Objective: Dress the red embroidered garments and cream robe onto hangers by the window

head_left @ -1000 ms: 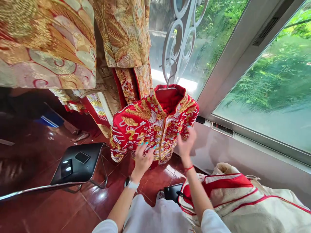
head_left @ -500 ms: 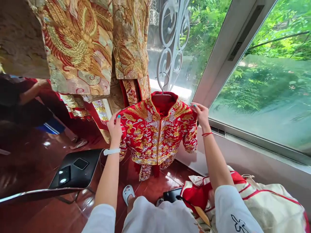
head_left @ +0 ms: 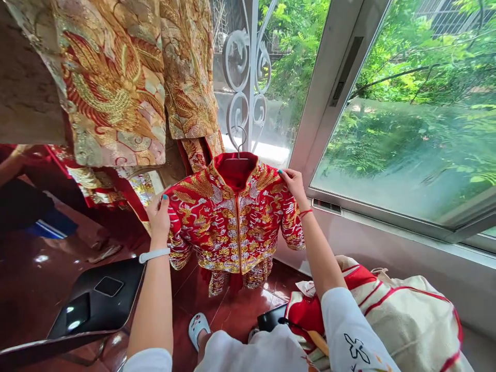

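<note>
A red jacket with dense gold and silver embroidery and a stand-up collar faces me at waist height. It is on a hanger whose metal hook rises from the neck opening. At the shoulder on the left, my left hand grips the cloth, thumb on top and the other fingers mostly hidden. My right hand pinches the opposite shoulder near the sleeve top. Below the jacket's hem, more embroidered panels hang towards the floor.
Gold embroidered garments hang at upper left. A black chair with a phone on it stands at left. A window and scrolled metalwork are beyond. Cream bags with red trim lie lower right. Part of another person shows at left.
The view has shifted, so the jacket, hanger and both hands appear further left. My right hand has moved slightly inward on the shoulder. Both hands keep their grip.
</note>
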The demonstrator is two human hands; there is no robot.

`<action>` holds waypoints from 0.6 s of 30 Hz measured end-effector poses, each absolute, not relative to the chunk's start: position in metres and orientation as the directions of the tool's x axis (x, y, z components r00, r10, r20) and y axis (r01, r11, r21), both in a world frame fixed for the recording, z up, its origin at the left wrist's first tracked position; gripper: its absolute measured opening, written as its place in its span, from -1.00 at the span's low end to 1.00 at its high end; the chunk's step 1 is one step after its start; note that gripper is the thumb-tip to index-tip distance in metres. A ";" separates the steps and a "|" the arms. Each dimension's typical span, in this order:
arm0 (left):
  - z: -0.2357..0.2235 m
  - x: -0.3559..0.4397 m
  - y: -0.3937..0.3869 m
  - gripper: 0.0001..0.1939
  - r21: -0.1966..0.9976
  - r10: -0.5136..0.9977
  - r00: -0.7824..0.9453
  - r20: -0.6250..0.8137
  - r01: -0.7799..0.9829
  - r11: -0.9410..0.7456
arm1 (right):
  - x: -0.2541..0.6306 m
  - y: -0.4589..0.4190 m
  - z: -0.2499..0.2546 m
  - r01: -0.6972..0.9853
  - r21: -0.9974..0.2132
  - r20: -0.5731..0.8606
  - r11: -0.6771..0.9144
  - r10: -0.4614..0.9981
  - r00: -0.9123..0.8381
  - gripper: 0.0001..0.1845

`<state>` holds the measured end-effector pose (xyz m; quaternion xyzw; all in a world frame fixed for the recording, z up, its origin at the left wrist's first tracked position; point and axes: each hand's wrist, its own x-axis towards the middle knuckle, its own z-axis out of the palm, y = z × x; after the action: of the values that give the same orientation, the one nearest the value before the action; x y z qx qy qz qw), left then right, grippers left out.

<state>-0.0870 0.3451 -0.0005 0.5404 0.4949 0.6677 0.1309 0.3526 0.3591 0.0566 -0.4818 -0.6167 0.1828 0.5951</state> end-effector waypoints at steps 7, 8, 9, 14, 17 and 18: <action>-0.016 -0.077 0.335 -0.29 0.859 0.830 -0.301 0.470 0.371 -0.352 | 0.382 0.326 0.032 0.354 -0.843 0.431 0.405 0.902 -0.005 -0.30; -0.018 -0.078 0.334 -0.23 0.851 0.847 -0.257 0.466 0.394 -0.348 | 0.384 0.323 0.029 0.388 -0.820 0.460 0.420 0.888 0.012 -0.32; -0.018 -0.079 0.333 -0.14 0.840 0.856 -0.234 0.460 0.428 -0.334 | 0.385 0.322 0.027 0.426 -0.794 0.491 0.433 0.870 0.032 -0.36; -0.030 -0.052 0.317 -0.03 0.766 0.756 -0.416 0.505 0.619 -0.172 | 0.377 0.320 0.021 0.522 -0.738 0.568 0.427 0.811 0.139 -0.46; -0.052 0.004 0.292 -0.10 0.522 0.585 -0.315 0.748 0.823 -0.224 | 0.375 0.313 0.015 0.496 -0.752 0.545 0.435 0.833 0.097 -0.30; -0.061 0.028 0.283 -0.20 0.374 0.596 -0.128 0.792 0.875 -0.308 | 0.376 0.311 0.011 0.491 -0.747 0.546 0.448 0.835 0.069 -0.21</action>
<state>0.0276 0.2833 -0.0609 0.6446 0.5707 0.4884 -0.1425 0.3760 0.3106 0.0113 -0.4999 -0.6628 0.1610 0.5337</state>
